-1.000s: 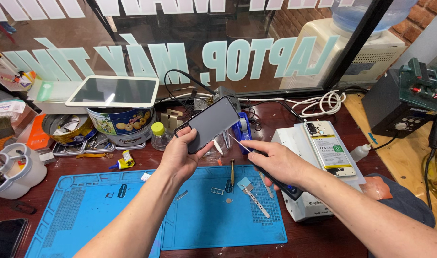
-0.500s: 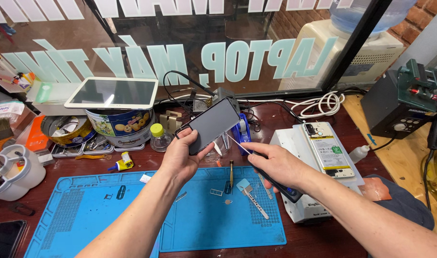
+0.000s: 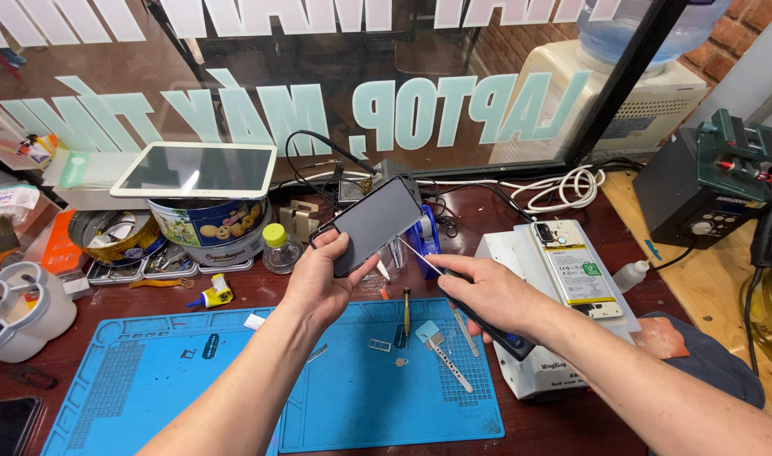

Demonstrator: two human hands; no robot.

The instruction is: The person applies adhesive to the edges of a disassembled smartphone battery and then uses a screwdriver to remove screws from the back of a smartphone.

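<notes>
My left hand (image 3: 322,279) holds a dark smartphone (image 3: 371,223) tilted up above the blue work mat (image 3: 149,397), screen side toward me. My right hand (image 3: 487,291) grips a thin pointed tool with a dark handle (image 3: 508,338); its metal tip (image 3: 413,253) reaches the phone's lower right edge. On the mat below lie a small spatula tool (image 3: 441,355), a screwdriver (image 3: 406,308) and tiny parts (image 3: 379,344).
An opened phone with its battery showing (image 3: 576,270) lies on a white heating box (image 3: 521,371) at right. A white tablet (image 3: 196,169) rests on a cookie tin (image 3: 208,228). Small glue bottle (image 3: 210,295), jar (image 3: 278,247), coiled white cable (image 3: 563,187), soldering station (image 3: 698,190), another phone (image 3: 6,422).
The hands, phone and tool keep nearly the same pose; the tool tip stays at the phone's edge with only a slight shift.
</notes>
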